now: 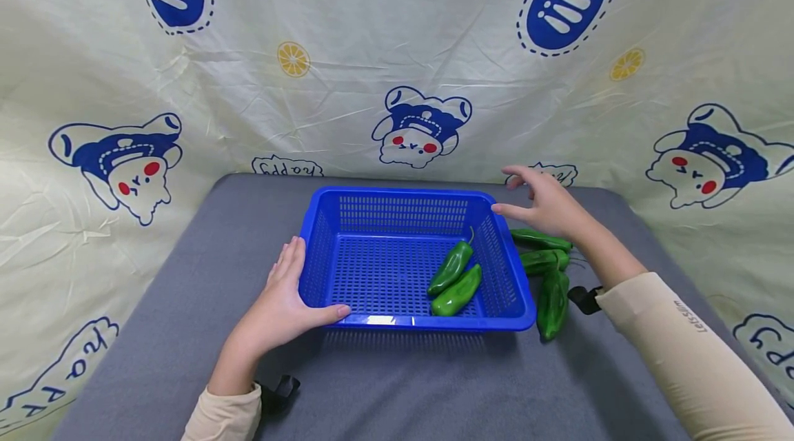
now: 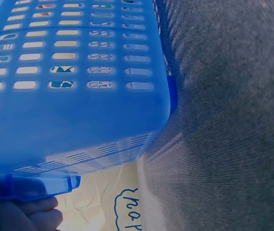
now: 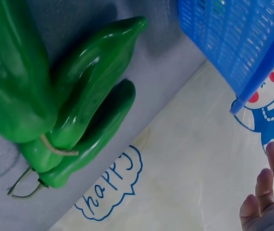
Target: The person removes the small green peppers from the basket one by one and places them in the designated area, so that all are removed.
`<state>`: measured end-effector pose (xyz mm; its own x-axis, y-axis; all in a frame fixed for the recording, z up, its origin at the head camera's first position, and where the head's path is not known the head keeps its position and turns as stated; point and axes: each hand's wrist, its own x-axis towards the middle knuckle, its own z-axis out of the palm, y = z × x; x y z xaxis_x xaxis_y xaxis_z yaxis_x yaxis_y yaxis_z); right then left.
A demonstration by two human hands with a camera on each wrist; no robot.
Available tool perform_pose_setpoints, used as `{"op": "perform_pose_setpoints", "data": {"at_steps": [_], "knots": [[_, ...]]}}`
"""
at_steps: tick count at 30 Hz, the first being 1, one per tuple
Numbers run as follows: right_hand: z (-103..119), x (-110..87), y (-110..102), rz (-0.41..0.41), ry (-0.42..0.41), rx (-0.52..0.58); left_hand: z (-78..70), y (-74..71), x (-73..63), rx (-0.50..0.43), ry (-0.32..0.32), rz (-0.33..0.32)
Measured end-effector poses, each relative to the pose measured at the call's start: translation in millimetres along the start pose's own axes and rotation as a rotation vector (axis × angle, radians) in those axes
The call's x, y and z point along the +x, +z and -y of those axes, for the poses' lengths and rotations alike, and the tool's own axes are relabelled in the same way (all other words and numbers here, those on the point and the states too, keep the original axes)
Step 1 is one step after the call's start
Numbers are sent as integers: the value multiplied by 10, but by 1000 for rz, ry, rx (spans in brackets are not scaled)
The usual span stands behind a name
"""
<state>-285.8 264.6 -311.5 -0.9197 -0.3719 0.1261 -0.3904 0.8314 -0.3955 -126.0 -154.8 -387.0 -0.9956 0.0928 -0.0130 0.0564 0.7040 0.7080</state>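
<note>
A blue plastic basket stands on the grey surface. Two green peppers lie inside it, toward its right side. My left hand rests at its front left corner, the thumb lying along the front rim and fairly straight fingers against the left side. In the left wrist view, fingertips show beside the rim. Over the back right corner hovers my right hand, fingers spread and holding nothing. Just below and nearer to me, three more green peppers lie bunched outside the basket, stems close together in the right wrist view.
The grey padded surface extends around the basket. A pale sheet printed with blue cartoon figures hangs behind and at both sides. Dark straps sit at both wrists beside beige sleeves.
</note>
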Motion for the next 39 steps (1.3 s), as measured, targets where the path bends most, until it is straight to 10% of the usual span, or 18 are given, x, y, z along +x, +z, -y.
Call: {"op": "perform_pose_setpoints", "data": {"at_steps": [39], "knots": [[346,-66,438,50,35,-104,9,6,16,-1,24,-3]]}}
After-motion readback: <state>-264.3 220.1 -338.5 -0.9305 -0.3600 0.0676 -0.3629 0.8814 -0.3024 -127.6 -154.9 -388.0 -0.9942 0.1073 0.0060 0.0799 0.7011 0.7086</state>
